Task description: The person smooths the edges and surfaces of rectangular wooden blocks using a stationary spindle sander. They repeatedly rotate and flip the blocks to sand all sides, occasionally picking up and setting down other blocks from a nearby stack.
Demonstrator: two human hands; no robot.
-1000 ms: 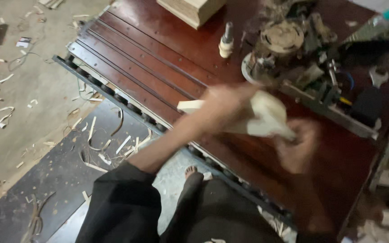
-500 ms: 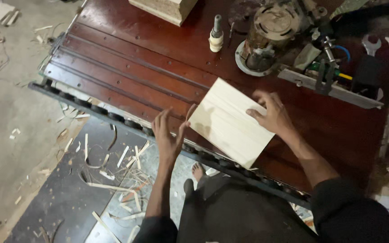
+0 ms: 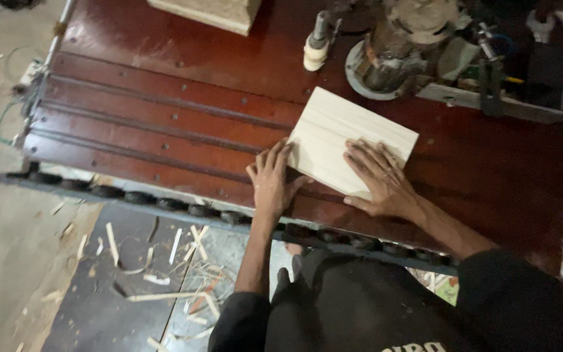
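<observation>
Two hands lie flat on one pale wooden board (image 3: 350, 140), which rests on the dark red table (image 3: 164, 85). We note the left hand (image 3: 272, 179) at the board's near left corner, fingers spread, fingertips on the wood and palm on the table top. The right hand (image 3: 382, 179) presses down on the board's near right part, fingers splayed across its face. Neither grip is closed around anything: both are apart and flat, pressing rather than clasping.

Position of the board: turned at an angle to the table's grooves, its far edge close to the round metal machine base (image 3: 386, 65) but apart from it as far as we can see. A small cream-coloured spindle (image 3: 316, 49) stands just left of that base. A metal fence bar (image 3: 490, 101) runs to the right behind the board. A thick block of wood (image 3: 210, 13) sits at the table's far edge, well apart.

Progress, as we judge it: the board is laid down and steadied. Its face looks clean, and we see no shaped or cut edge from here; it has not met the machine. Wood slivers (image 3: 164, 261) litter the floor below the row of rollers (image 3: 164, 205) along the table's near edge.
</observation>
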